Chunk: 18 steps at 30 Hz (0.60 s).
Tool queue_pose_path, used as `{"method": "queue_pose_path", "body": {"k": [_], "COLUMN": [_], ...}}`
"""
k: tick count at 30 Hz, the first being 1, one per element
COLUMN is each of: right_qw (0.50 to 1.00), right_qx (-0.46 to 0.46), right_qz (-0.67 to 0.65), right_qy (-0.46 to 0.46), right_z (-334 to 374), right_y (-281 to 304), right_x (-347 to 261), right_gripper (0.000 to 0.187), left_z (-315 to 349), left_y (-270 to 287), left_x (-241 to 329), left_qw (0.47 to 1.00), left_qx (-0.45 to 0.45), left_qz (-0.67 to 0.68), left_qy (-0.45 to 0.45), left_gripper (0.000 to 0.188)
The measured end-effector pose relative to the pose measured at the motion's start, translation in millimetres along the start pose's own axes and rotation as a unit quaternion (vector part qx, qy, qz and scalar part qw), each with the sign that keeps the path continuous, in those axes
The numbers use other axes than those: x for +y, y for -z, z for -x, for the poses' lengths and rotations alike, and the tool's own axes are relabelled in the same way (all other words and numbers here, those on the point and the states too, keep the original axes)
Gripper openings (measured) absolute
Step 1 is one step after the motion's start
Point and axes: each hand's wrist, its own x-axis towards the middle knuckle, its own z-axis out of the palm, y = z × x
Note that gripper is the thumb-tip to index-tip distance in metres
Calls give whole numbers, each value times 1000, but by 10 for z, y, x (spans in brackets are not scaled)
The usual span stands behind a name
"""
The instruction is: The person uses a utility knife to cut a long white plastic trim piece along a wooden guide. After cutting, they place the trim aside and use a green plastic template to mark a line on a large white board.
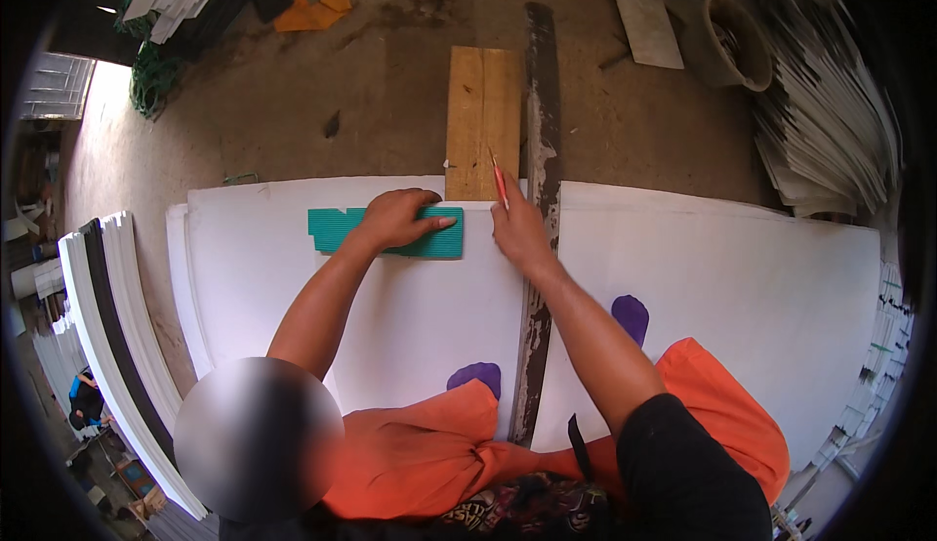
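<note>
My left hand [398,220] grips a green ribbed strip [337,231], its thumb lying across the top. The strip has a notched left end and lies on a large white sheet [410,316]. To the right, my right hand [518,226] is closed round a slim red-handled tool [501,186] with a thin pointed tip, directed away from me. That tip is over a wooden board [483,116], which extends beyond the sheet's far edge. Just right of my right hand runs a long, dark, worn bar [543,141], lying across the white sheets.
Stacked white panels [825,102] fill the far right beside a round container [737,41]. A pale rectangular plate [648,28] and orange scraps [314,9] lie on the floor. Long white strips [122,326] stand at the left. My purple-socked feet [631,318] rest on the white sheets.
</note>
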Motion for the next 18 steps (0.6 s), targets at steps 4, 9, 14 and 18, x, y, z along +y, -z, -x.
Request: {"method": "queue_pose_path", "body": {"k": [4, 9, 14, 18], "right_qw": [997, 998, 999, 988], "right_qx": [-42, 52, 12, -78], "right_qz": [26, -15, 29, 89], "right_qy": [-53, 11, -29, -94], "right_z": [630, 832, 884, 896], "right_y": [35, -380, -495, -344], "right_x": [-350, -139, -173, -370], "right_gripper": [58, 66, 69, 71], "left_z": [16, -1, -5, 3], "left_y": [-79, -61, -90, -112], "left_x": [-61, -12, -29, -66], "left_qw": [999, 998, 998, 998], "left_qx": [28, 34, 36, 44], "left_qz": [-22, -38, -38, -31], "left_qy": [-25, -31, -24, -30], "left_gripper": [63, 62, 60, 59]}}
